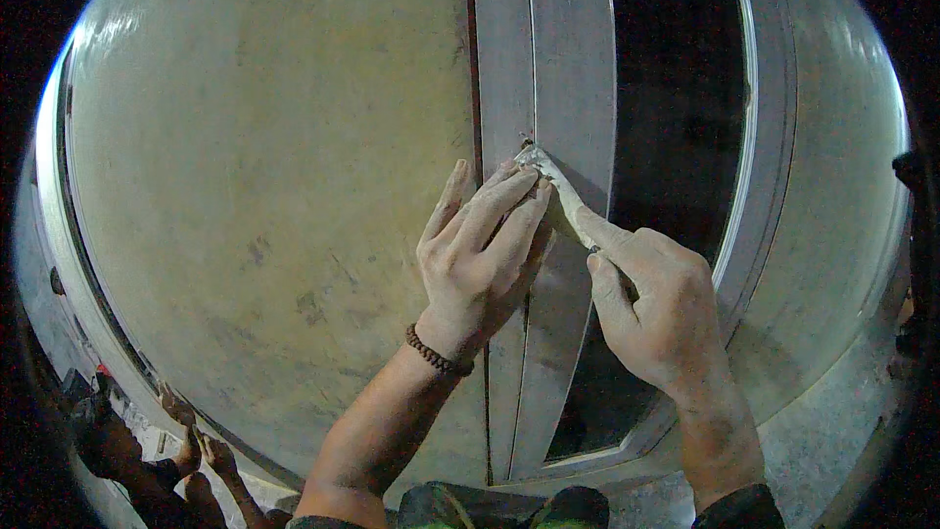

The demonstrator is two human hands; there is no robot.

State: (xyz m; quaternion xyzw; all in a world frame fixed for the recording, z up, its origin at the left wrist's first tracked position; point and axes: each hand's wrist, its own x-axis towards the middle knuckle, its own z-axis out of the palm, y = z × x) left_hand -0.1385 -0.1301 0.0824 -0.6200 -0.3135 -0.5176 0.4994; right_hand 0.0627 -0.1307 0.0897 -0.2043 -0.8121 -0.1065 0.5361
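Observation:
My right hand (661, 309) is closed around a whitish, flat, tapered tool that looks like a putty knife (566, 201), with the index finger stretched along it. Its tip lies against a grey door frame (573, 59), close to a small dark spot beside the vertical seam. Pale smears cover the blade near the tip. My left hand (480, 255) reaches over the frame's left edge, fingers stretched out and the little finger apart. Its middle fingertips touch the blade near the tip; the thumb is hidden. Pale dust coats both hands, and a beaded bracelet (438, 353) circles my left wrist.
A broad yellowish, scuffed panel (264, 138) fills the left side. Right of the frame stands a dark pane or opening (676, 79) with a pale edge strip. At lower left another person (122, 451) has both hands raised near the panel's edge.

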